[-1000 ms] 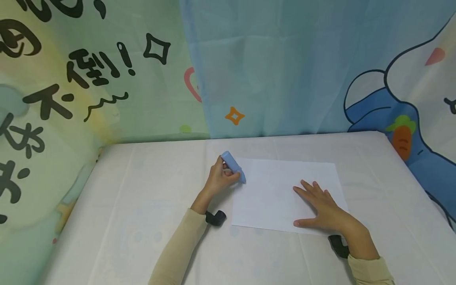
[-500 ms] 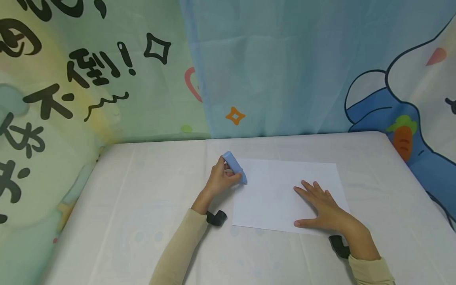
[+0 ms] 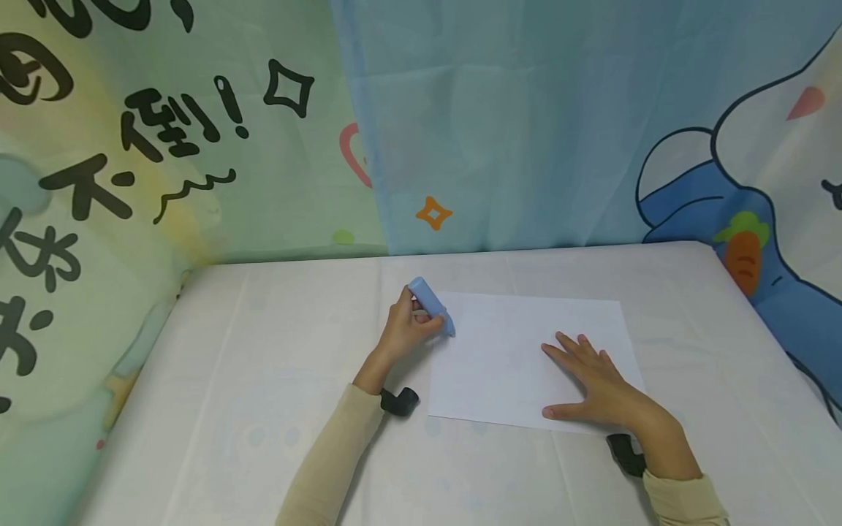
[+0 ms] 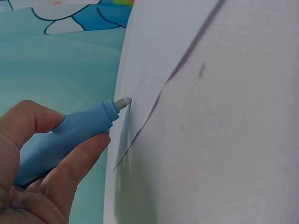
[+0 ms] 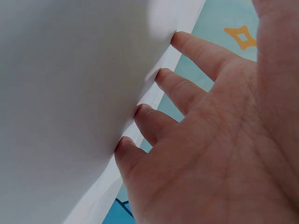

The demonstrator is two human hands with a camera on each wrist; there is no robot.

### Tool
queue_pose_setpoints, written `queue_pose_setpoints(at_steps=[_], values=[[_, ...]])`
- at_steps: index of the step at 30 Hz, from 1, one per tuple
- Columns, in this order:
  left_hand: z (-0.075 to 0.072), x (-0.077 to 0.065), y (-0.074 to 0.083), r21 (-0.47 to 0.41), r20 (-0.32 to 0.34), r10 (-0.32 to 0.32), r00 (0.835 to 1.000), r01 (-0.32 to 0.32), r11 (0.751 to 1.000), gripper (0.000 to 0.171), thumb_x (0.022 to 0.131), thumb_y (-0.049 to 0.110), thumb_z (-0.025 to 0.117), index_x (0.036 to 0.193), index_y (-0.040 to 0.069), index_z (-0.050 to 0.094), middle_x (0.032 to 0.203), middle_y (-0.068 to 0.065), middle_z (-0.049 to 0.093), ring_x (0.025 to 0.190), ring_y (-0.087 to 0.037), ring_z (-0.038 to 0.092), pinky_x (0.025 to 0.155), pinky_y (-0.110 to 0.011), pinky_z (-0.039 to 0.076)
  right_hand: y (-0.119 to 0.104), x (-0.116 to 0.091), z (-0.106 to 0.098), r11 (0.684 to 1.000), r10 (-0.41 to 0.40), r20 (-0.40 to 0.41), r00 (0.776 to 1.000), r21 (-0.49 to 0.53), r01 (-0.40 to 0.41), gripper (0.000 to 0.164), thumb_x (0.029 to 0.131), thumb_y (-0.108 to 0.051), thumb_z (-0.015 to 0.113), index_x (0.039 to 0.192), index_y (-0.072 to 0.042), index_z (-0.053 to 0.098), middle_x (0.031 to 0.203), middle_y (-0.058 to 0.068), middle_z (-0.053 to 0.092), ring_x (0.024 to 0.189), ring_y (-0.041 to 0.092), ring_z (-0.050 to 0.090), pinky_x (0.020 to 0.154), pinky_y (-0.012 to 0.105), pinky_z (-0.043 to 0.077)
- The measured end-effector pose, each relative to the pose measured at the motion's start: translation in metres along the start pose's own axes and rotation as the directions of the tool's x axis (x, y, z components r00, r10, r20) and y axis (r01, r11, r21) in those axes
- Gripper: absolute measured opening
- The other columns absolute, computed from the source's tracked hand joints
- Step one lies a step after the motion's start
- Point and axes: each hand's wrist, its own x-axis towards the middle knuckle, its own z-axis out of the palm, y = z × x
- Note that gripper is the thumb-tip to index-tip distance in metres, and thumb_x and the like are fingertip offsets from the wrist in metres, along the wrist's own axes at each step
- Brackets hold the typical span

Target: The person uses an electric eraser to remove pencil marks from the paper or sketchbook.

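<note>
My left hand [image 3: 400, 334] grips a light blue electric eraser [image 3: 429, 301] with a thick body. It slants over the left edge of a white sheet of paper [image 3: 500, 358]. In the left wrist view the thumb and fingers wrap the eraser body [image 4: 70, 135], and its short greyish tip [image 4: 124, 103] is right at the paper's surface. Faint small dark specks show on the sheet [image 4: 161, 42] near that tip. On the sheet's right part lies my right hand [image 3: 598, 387], fingers spread, fingertips [image 5: 145, 112] resting on the paper in the right wrist view.
A white cloth [image 3: 296, 424] covers the table under the sheet. Behind the table hangs a printed backdrop [image 3: 526, 146] with lettering, stars and a cartoon figure. Each wrist wears a black strap piece, one near the left hand [image 3: 400, 402].
</note>
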Motion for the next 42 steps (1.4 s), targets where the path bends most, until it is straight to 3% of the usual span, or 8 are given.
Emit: queue_pose_setpoints(at_steps=[11,26,33,38,42], values=[[-0.0004,0.0003,0.0002,0.026,-0.001,-0.016,1.000,0.017,1.000,0.039,0.083,-0.002,0.067,0.113,-0.007,0.041,0.102,-0.031,0.065,0.084,-0.037,0.070,0.070,-0.027,0.057,0.0007,0.0006,0.0002,1.000,-0.008,0.001,1.000,-0.001,0.008,0.098,0.071,-0.036,0.085,0.146,-0.001,0.033,0.156,0.032,0.013,0.142,0.055,-0.003,0.109,0.070,-0.005],[-0.0044,0.0025,0.0052,0.023,-0.008,-0.024,1.000,0.024,0.999,0.040,0.084,-0.002,0.067,0.114,-0.007,0.041,0.104,-0.032,0.065,0.087,-0.039,0.070,0.073,-0.030,0.058,-0.0009,0.0018,-0.0022,1.000,-0.022,-0.003,1.000,-0.005,0.022,0.097,0.072,-0.036,0.084,0.147,-0.001,0.033,0.156,0.032,0.014,0.142,0.055,-0.003,0.110,0.070,-0.005],[-0.0041,0.0010,0.0042,0.044,-0.005,-0.019,1.000,0.020,0.999,0.040,0.082,-0.002,0.067,0.113,-0.007,0.043,0.100,-0.030,0.066,0.077,-0.027,0.069,0.065,-0.022,0.054,-0.0012,0.0024,-0.0021,1.000,-0.015,0.001,1.000,-0.004,0.015,0.097,0.072,-0.035,0.084,0.146,0.000,0.033,0.156,0.032,0.013,0.142,0.055,-0.003,0.110,0.069,-0.005],[-0.0035,-0.0010,0.0038,0.069,-0.001,-0.008,1.000,0.008,0.998,0.041,0.081,-0.001,0.069,0.113,-0.007,0.044,0.097,-0.028,0.067,0.069,-0.013,0.061,0.062,-0.018,0.049,-0.0004,0.0019,-0.0009,1.000,-0.009,-0.001,1.000,-0.009,0.009,0.097,0.071,-0.036,0.085,0.146,0.000,0.034,0.155,0.033,0.014,0.142,0.055,-0.002,0.110,0.069,-0.005],[-0.0042,-0.0022,0.0051,0.090,0.004,-0.002,1.000,0.002,0.996,0.041,0.081,-0.001,0.070,0.113,-0.006,0.044,0.097,-0.027,0.067,0.071,-0.013,0.061,0.063,-0.018,0.049,0.0003,0.0013,0.0002,1.000,-0.012,0.000,1.000,-0.005,0.012,0.097,0.071,-0.035,0.085,0.146,0.000,0.033,0.155,0.032,0.014,0.142,0.055,-0.003,0.110,0.070,-0.005]])
